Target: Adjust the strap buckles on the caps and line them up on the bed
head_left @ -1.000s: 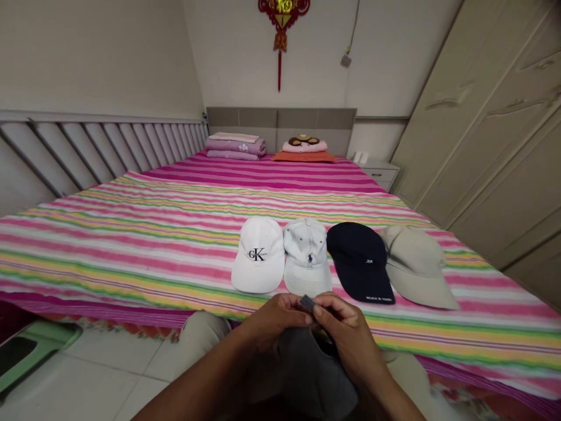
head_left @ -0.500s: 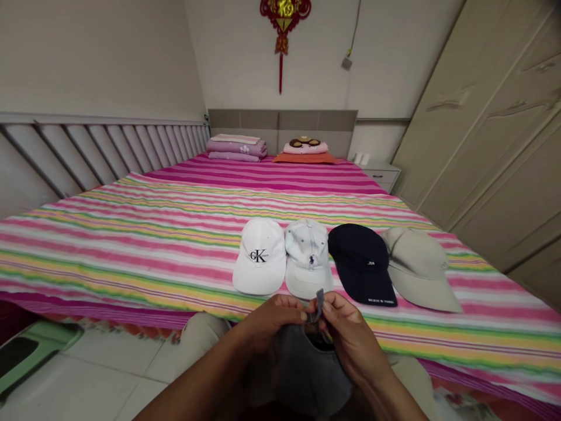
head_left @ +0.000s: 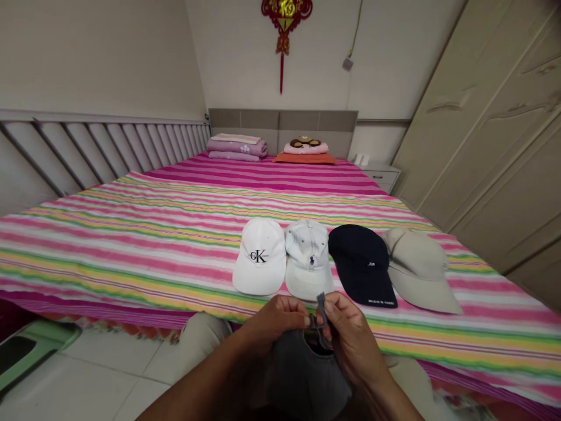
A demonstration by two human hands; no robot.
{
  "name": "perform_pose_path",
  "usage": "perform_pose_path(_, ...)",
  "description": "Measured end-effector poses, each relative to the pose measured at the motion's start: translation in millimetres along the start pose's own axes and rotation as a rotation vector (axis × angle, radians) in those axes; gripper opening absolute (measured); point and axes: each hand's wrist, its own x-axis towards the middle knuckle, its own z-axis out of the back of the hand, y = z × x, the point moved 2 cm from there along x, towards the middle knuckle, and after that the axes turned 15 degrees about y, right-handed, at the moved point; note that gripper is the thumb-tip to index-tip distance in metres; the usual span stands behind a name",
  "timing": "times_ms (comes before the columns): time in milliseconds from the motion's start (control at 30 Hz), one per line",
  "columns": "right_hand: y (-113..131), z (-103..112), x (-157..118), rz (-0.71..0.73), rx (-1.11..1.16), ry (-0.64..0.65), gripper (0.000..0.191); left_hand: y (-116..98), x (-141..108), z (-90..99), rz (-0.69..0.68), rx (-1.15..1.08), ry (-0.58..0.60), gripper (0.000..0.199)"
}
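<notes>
Left hand [head_left: 274,321] and right hand [head_left: 353,345] pinch a gray cap's strap [head_left: 321,307], apparently.

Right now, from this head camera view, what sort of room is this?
It looks like a home bedroom: a wide bed under a striped cover, with folded bedding and a pillow at its headboard, and a bedside cabinet next to it.

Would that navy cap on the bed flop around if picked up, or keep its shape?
The navy baseball cap probably keeps its shape: its crown stands domed on its own. The brim looks stiffened, so it likely won't droop. It's probably light, and lying on the striped bedspread, it would more likely slide than roll if pushed.
</notes>
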Motion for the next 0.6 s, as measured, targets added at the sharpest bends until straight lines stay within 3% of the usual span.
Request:
perform_pose_path(200, 1, -1, 0, -0.110, 0.042, -0.020, 0.031, 5, 2, 5.0, -0.013, 0.006, -0.060, 0.018)
perform_pose_path(333, 2, 2, 0, -0.131, -0.109, -0.018, 0.030, 6, 4, 6.7, -0.112, -0.021, 0.002, 0.013)
perform_pose_path(600, 6, 9, 2, -0.235, -0.336, 0.044, 0.028, 5, 2, 4.8, -0.037, 0.036, -0.005, 0.013)
